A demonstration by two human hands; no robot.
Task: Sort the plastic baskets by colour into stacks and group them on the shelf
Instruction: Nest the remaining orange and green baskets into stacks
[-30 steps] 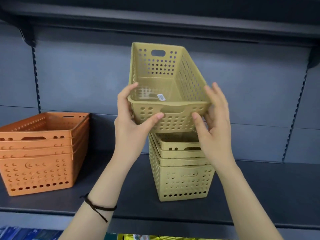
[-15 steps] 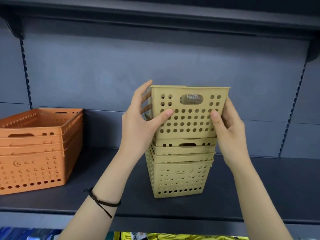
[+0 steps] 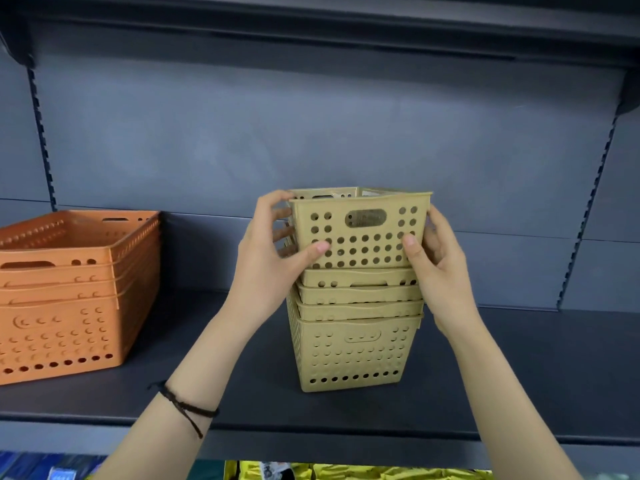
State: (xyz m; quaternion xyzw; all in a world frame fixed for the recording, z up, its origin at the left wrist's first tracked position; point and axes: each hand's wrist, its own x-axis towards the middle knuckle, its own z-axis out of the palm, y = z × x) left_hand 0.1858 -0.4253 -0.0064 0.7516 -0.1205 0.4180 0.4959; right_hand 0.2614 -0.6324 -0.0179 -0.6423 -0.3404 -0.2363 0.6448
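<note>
Holding: top tan basket (image 3: 360,233) is gripped at its two near corners. The left hand (image 3: 273,258) wraps the left corner, thumb on the front wall and fingers round the side. The right hand (image 3: 440,265) mirrors it. Both hands are clamped on the basket.
Position: directly above the tan stack (image 3: 356,344), base meeting the mouth of the stack's uppermost basket; judged not yet seated.
Orientation: upright, mouth up. The short end wall with the handle slot (image 3: 365,218) faces the camera. The long axis runs front to back, toward the back panel (image 3: 311,133), seemingly in line with the tan stack's.
Step (judgement): nesting the basket into the tan stack.
Risk 1: a slight skew could hang a base corner on the rim below; forcing it would jam the walls.
Risk 2: an uneven push, one hand harder, could tip or slide the tall, narrow tan stack on the shelf (image 3: 519,368).
Risk 3: fingers on the side walls could get pinched between rims.
Surroundings: orange stack (image 3: 69,299) stands well left of the tan stack, apart from it. A dark cord wristband (image 3: 187,407) is on the left wrist.
</note>
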